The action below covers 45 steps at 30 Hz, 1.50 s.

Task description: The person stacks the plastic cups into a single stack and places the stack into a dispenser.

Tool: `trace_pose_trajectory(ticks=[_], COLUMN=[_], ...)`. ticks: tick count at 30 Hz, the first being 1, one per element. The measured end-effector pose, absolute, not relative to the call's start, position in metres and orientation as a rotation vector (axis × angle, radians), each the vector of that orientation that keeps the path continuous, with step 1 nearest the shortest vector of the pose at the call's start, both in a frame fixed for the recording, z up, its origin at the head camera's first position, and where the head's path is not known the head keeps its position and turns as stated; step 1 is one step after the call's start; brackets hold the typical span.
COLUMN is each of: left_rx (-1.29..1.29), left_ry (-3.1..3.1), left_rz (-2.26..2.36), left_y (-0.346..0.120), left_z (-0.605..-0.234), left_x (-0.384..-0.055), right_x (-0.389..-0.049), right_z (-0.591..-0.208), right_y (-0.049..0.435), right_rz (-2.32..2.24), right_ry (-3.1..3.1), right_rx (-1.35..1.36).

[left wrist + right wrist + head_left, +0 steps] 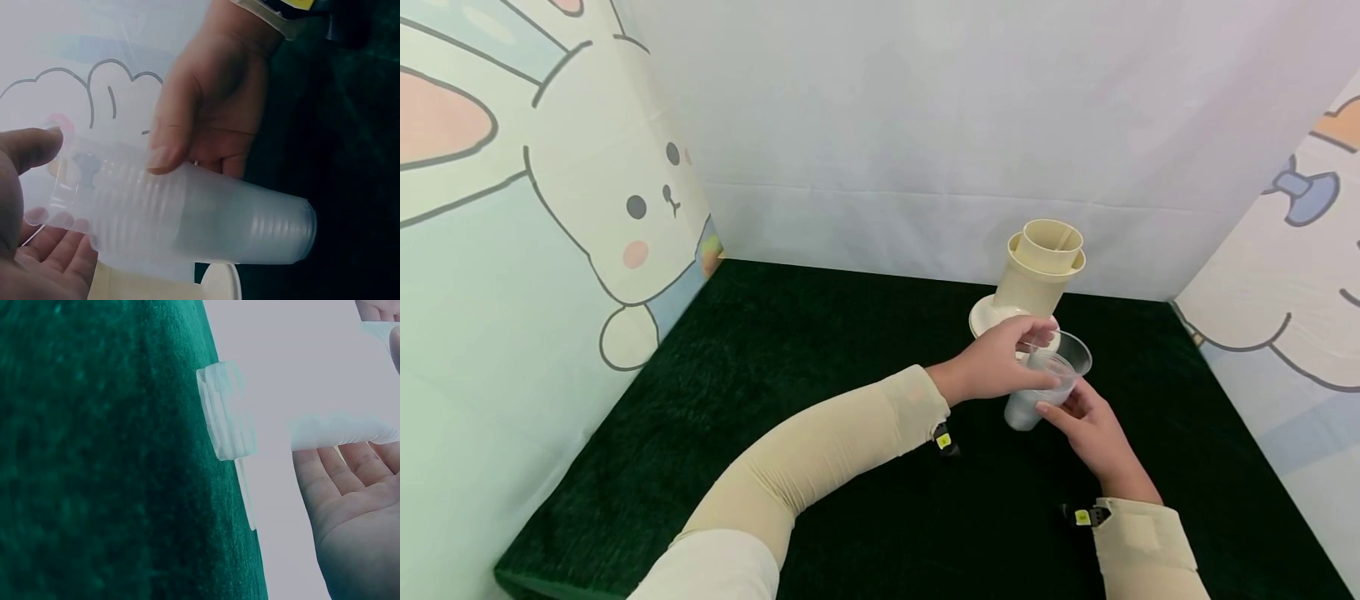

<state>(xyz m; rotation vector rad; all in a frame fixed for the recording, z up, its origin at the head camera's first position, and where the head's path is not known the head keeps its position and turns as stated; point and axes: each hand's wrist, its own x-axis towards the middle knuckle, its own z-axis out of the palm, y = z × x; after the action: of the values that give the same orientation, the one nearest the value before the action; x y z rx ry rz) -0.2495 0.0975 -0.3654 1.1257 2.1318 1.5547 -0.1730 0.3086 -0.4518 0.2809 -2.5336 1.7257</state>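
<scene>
A stack of clear plastic cups point(1027, 410) is held tilted above the green cloth, its wide mouth toward the upper right in the head view. My left hand point(1000, 360) grips the mouth end, thumb on the near side and fingers behind the rim. Around the lower part of the stack curl the fingers of my right hand point(1097, 429), its thumb pressing the side. The left wrist view shows the ribbed, nested cups point(250, 219) between both hands. In the right wrist view, the right palm point(362, 512) lies beside a washed-out cup point(337, 431).
Behind the hands stands a cream cylinder point(1030, 285) with a second tube in its top and a white round base point(988, 314). Dark green cloth point(820, 333) covers the table. White curtain and cartoon-printed sheets point(587, 183) surround it.
</scene>
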Motion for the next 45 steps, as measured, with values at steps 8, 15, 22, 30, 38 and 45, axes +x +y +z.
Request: trace_pose_trajectory(ticks=[8, 15, 22, 30, 38, 45], left_rx=[1.074, 0.985, 0.92, 0.879, 0.905, 0.897], left_ry=[2.177, 2.167, 2.135, 2.104, 2.104, 2.083], left_rz=[1.516, 1.527, 1.595, 1.68, 1.677, 1.71], left_y=[0.096, 0.097, 0.098, 0.099, 0.097, 0.093], left_z=[-0.381, -0.392, -0.402, -0.41, -0.411, -0.415], left_x=[-0.25, -0.247, -0.242, -0.237, -0.237, -0.237], right_x=[-0.173, -0.172, -0.172, -0.172, -0.174, -0.174], right_z=[-0.451, -0.45, -0.451, -0.451, -0.45, -0.45], right_y=[0.307, 0.307, 0.307, 0.308, 0.309, 0.308], right_rz=[1.712, 1.739, 1.737, 1.724, 1.662, 1.694], right_ry=[-2.543, -2.544, -2.538, -2.546, -2.585, -2.552], right_rx=[0.272, 0.266, 0.272, 0.276, 0.24, 0.244])
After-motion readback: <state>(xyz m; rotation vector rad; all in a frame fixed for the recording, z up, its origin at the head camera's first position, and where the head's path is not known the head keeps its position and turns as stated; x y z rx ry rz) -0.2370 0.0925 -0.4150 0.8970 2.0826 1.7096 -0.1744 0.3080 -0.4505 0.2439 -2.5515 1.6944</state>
